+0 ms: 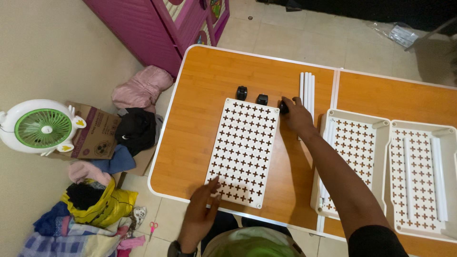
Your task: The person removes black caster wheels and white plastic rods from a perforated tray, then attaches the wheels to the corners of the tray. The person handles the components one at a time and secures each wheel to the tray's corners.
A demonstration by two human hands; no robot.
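On table [200, 95], panel [243, 152] long axis runs near-far; left hand [202, 207] touches near edge.

Brown cardboard box [97, 133] beside fan [43, 126]

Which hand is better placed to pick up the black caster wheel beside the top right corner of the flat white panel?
The right hand: its fingers already touch that black wheel. The left hand rests far away, on the panel's near edge.
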